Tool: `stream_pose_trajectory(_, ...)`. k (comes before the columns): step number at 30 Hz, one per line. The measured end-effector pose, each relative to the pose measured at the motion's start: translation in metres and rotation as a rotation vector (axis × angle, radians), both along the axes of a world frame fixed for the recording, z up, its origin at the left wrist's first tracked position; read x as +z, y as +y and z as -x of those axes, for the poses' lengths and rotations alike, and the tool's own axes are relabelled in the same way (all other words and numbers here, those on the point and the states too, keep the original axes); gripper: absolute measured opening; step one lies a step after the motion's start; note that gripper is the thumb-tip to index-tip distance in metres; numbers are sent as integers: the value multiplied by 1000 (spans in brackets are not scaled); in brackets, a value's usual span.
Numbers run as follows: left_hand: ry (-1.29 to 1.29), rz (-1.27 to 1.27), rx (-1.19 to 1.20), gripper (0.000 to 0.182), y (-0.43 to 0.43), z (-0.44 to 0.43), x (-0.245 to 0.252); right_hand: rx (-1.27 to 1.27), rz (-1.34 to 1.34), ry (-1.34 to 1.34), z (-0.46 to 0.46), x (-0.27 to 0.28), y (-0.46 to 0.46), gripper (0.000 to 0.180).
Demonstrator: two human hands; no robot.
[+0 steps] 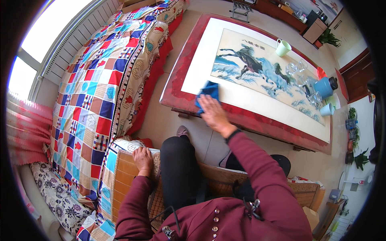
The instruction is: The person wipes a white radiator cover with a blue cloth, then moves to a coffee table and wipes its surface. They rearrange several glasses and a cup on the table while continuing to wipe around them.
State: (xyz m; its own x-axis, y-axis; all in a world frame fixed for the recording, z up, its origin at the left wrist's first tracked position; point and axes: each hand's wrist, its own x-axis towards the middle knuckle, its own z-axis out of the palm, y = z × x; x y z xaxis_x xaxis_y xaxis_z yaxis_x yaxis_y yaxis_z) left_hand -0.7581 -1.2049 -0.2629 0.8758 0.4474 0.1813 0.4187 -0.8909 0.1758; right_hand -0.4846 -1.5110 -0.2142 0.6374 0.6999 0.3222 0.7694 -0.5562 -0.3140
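Note:
My right hand [213,114] lies flat over a folded blue cloth [210,90], pressing it on the near left part of a low table [178,86] with a red marbled border. The cloth spans that border and the table's white inner panel. Inside the panel is a picture of galloping horses [253,64], with writing above them. My left hand [143,159] rests on the front corner of the seat beside my left knee, its fingers bent over a patterned cover [132,145]. A tan slatted mat [128,171] lies next to it. Nothing shows in that hand.
A pale green mug [283,48], several clear glasses [297,67], a blue jug [325,87] with a black lid and a light blue cup [327,109] stand on the table's right part. To the left runs a sofa under a checked cover [90,90]. A folding stool [241,11] stands beyond the table.

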Motion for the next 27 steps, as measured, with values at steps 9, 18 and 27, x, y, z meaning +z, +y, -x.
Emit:
stream_pose_trajectory(9, 37, -22, -2, 25, 1, 0, -5, -614, 179, 47, 44, 11, -295, 60)
stream_pose_trajectory(18, 45, -18, -11, 26, 2, 1, -5, -512, -288, -206, -2, -15, -123, 43)
stream_pose_trajectory(27, 39, -77, -27, 27, 3, -1, -7, -283, -261, 74, -4, -8, 96, 34)
